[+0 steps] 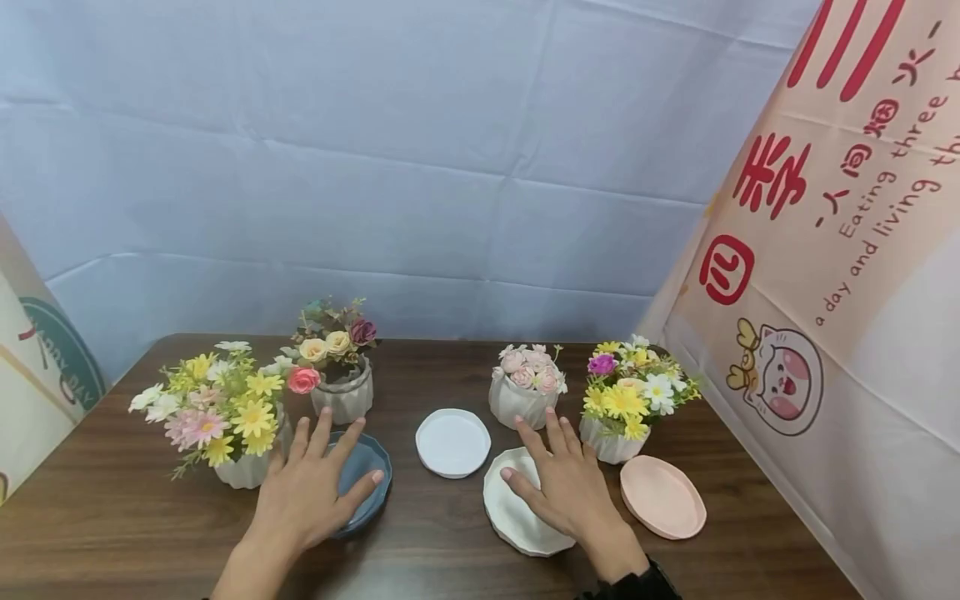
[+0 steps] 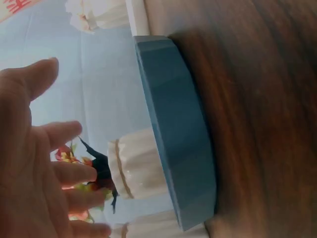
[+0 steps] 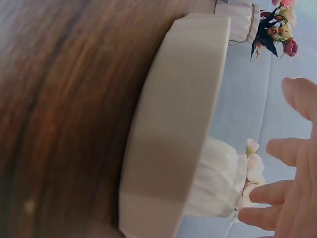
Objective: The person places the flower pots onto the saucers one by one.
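My left hand (image 1: 306, 490) hovers with spread fingers above a dark blue plate (image 1: 369, 482). The left wrist view shows a gap between that hand and the blue plate's rim (image 2: 173, 129). Over a cream plate (image 1: 510, 508) is my right hand (image 1: 566, 483), its fingers spread too. In the right wrist view it stays apart from the cream plate's side (image 3: 171, 119). Neither hand holds anything. Beyond the right fingertips stands a white pot of pale pink flowers (image 1: 528, 371). A pot with cream, red and purple roses (image 1: 337, 343) stands beyond the left fingertips.
A small white plate (image 1: 453, 442) lies between the hands, and a pink plate (image 1: 663, 497) lies at the right. Potted yellow and white flowers stand at the left (image 1: 217, 408) and right (image 1: 633, 387). Cloth (image 1: 420, 167) hangs behind the brown wooden table (image 1: 427, 558).
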A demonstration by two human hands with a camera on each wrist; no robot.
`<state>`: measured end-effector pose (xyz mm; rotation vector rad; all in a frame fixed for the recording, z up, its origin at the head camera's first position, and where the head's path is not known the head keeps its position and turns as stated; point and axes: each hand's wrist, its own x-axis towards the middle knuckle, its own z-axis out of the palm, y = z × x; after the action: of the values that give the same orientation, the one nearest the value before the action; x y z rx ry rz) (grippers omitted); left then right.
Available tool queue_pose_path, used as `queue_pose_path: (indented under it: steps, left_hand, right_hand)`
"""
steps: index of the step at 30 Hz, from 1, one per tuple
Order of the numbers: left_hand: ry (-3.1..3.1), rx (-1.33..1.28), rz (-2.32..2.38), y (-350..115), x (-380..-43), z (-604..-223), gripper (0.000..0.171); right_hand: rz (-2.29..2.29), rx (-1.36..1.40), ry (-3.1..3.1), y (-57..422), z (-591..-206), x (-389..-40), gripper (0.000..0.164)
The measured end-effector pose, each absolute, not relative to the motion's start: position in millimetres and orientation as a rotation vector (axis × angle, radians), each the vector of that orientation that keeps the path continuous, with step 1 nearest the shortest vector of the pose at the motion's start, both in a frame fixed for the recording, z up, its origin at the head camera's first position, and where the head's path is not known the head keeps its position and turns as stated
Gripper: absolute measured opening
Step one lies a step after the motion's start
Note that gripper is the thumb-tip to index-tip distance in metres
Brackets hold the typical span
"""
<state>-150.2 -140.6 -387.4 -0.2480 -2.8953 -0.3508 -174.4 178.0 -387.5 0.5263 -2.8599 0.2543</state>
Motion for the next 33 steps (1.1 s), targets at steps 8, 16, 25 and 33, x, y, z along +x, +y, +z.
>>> queue_pose_path:
  steps: [8, 16, 25, 33]
  left_hand:
    - [-2.831, -0.319, -0.320, -139.8, -150.4, -378.8, 0.057]
    - [-2.783, -0.346, -0.290, -139.4, -148.8, -380.1, 0.048]
    - [-2.834, -0.329, -0.314, -143.7, -146.4, -380.2, 0.052]
    - [-2.875, -0.270, -0.392, -162.7, -140.6, -383.4, 0.054]
  right_hand:
    - [0.279, 0.557, -2.812, 178.4, -382.2, -175.2, 0.059]
    - [0.277, 0.565, -2.810, 179.1, -382.0, -172.3, 0.052]
    - [0.319, 0.560, -2.828, 177.0, -384.6, -172.6, 0.052]
    - [0.378, 0.663, -2.848, 161.4, -386.4, -170.4, 0.041]
